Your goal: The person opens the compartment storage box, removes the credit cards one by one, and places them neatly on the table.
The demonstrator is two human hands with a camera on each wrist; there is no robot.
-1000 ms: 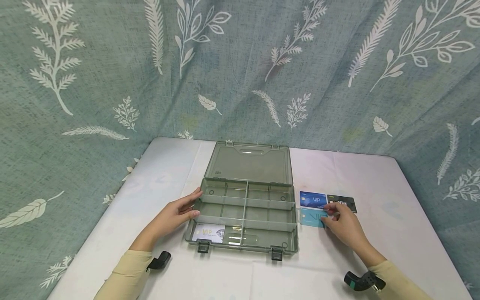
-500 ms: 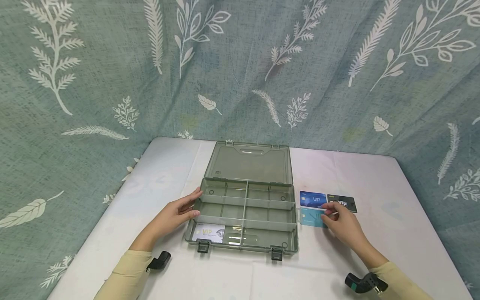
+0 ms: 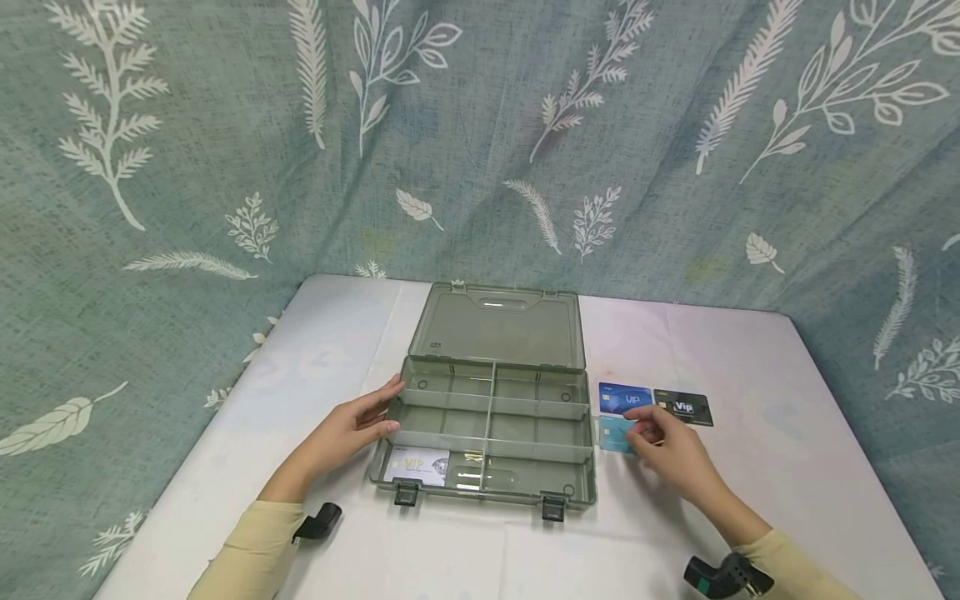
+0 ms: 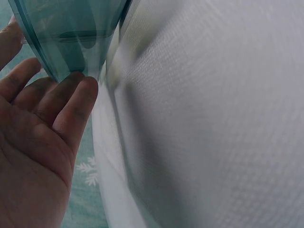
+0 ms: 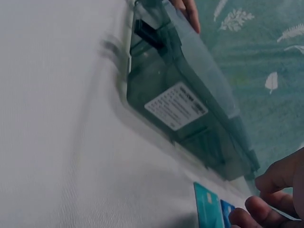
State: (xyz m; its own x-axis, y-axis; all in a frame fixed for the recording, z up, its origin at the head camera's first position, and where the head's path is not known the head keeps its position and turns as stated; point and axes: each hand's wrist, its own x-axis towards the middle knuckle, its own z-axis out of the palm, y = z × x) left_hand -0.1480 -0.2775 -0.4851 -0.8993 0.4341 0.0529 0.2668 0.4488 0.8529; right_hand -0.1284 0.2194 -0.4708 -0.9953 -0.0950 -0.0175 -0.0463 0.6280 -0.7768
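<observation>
A smoky-green, clear plastic divided box (image 3: 536, 475) stands on the table with its lid (image 3: 502, 321) laid back. My left hand (image 3: 356, 425) rests against its left side, fingers mostly straight in the left wrist view (image 4: 40, 128). A white VIP card (image 3: 417, 472) lies in the front left compartment. To the right of the box, my right hand (image 3: 678, 454) is over a teal card (image 3: 611, 435), thumb and forefinger apart near its upper part. The hand covers the card's right end. In the right wrist view the fingers (image 5: 259, 209) are loosely bent beside the teal card (image 5: 206, 206).
A blue VIP card (image 3: 621, 398) lies behind the teal one, with a black VIP card (image 3: 693, 408) to its right. Two dark latches, one of them the right latch (image 3: 553, 508), hang at the box's front. A leaf-patterned curtain (image 3: 480, 167) stands behind the white table (image 3: 465, 558).
My right hand has shifted left across the teal card, which stays in place, and more of the black card shows. The left hand and the box have not moved.
</observation>
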